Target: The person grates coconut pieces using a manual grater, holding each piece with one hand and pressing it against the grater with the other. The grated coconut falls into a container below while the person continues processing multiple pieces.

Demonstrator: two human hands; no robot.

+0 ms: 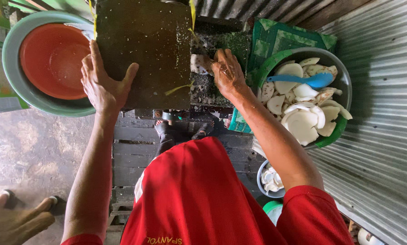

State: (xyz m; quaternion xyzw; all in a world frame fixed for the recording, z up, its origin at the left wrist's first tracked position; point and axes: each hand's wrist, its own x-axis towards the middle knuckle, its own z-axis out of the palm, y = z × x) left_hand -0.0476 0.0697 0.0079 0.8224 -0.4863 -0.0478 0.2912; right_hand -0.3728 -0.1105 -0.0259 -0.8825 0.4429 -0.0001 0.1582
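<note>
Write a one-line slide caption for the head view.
Left hand braces a dark green flecked machine housing while right hand presses a white coconut piece beside a metal basin of white pieces.

I see a dark matt machine cover (142, 50) flecked with white shreds, a glossy orange plastic bowl (51, 59), a smooth grey-green plastic basin (13, 77), ribbed corrugated metal wall (385, 90), a dull metal tub (342, 72), chalky white coconut pieces (301, 122), a shiny blue plastic scoop (303, 80), rough weathered wooden slats (131, 149)
</note>
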